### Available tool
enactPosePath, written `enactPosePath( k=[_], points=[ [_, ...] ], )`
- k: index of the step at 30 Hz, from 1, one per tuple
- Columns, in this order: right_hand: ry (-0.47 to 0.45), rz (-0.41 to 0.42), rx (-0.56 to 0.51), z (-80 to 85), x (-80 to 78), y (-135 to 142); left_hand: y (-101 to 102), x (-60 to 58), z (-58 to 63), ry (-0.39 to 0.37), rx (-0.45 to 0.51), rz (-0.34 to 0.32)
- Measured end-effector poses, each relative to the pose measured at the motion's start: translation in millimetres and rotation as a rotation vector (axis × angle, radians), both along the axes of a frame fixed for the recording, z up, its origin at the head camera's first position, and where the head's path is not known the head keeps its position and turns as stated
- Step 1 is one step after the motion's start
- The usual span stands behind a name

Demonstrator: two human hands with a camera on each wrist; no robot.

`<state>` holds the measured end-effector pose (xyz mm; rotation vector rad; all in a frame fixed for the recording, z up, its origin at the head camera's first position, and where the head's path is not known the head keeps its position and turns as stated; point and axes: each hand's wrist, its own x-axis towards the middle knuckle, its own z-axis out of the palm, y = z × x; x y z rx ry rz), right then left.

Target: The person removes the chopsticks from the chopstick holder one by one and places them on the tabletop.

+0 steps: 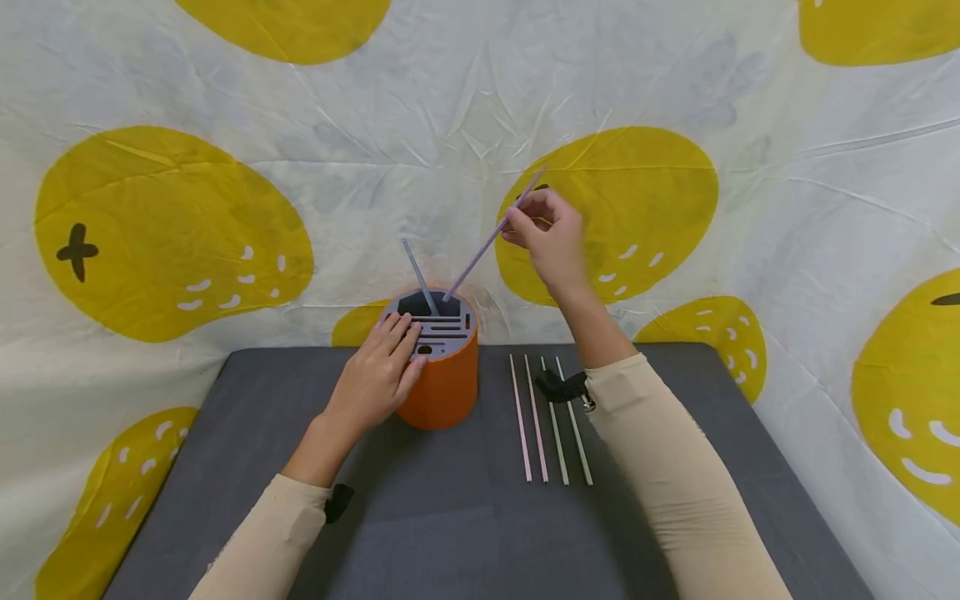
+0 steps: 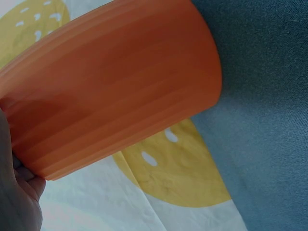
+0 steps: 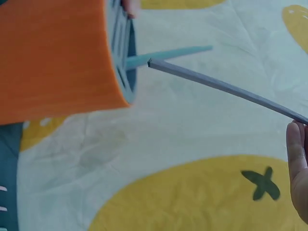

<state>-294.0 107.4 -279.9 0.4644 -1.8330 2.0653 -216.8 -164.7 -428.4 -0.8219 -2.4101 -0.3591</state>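
An orange cylindrical holder [image 1: 442, 400] with a grey slotted top [image 1: 450, 343] stands at the table's back edge. My left hand [image 1: 378, 367] rests on the left of that top, fingers laid across the slots and thumb by the front rim. A pale blue stick [image 1: 418, 275] leans out of the large rear opening. Between thumb and fingertips, my right hand [image 1: 551, 237] pinches a thin purple stick [image 1: 483, 248] near its upper end. It slants down to the left, and in the right wrist view its lower end [image 3: 153, 63] is just outside the holder's mouth, overlapping the blue stick.
Several thin sticks [image 1: 538, 429], pink and pale green or yellowish, lie side by side on the dark grey table [image 1: 450, 533], right of the holder. Behind the table hangs a white cloth [image 1: 405, 192] printed with large yellow fruit shapes.
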Motion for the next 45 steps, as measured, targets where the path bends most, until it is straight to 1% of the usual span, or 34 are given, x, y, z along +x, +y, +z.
enactPosePath(
  k=[3, 6, 8, 11, 17, 20, 24, 29, 34, 36, 40, 45],
  points=[
    [0.0, -0.013, -0.022, 5.0, 4.3, 12.0, -0.3, -0.1, 0.6, -0.006, -0.005, 0.002],
    [-0.006, -0.023, -0.021, 5.0, 6.7, 25.8, -1.3, -0.4, 1.2, -0.013, -0.009, 0.007],
    [-0.005, -0.033, -0.002, 1.7, 7.1, 35.9, -1.8, -0.5, 1.1, -0.016, -0.009, 0.01],
    [-0.015, -0.048, 0.047, -8.7, 6.6, 50.9, -3.1, -0.6, 0.3, -0.016, -0.007, 0.015],
    [-0.108, -0.073, 0.16, -35.7, 7.0, 84.1, -3.4, -0.2, -0.6, -0.03, -0.019, 0.02],
    [-0.142, -0.107, 0.247, -47.2, 8.1, 100.3, -1.6, -0.5, 0.4, -0.039, -0.022, 0.015],
    [-0.193, -0.116, 0.36, -63.6, 8.8, 116.5, -0.3, -1.2, 2.0, -0.029, -0.009, 0.003],
    [-0.283, -0.103, 0.509, -93.3, 7.6, 135.7, 0.0, -2.2, 2.0, -0.013, -0.005, -0.013],
    [-0.363, -0.106, 0.65, -125.9, 5.6, 153.6, -0.8, -2.3, 1.3, -0.012, -0.006, -0.012],
    [-0.383, -0.101, 0.683, -137.3, 6.1, 159.1, -1.8, -2.4, 1.3, -0.013, -0.007, -0.008],
    [-0.411, -0.082, 0.71, -158.5, 7.2, 166.3, -5.2, -2.0, 1.8, -0.014, -0.012, -0.003],
    [-0.433, -0.087, 0.745, -180.8, 8.3, 171.7, -8.4, -1.8, 1.7, -0.016, -0.015, -0.001]
  ],
)
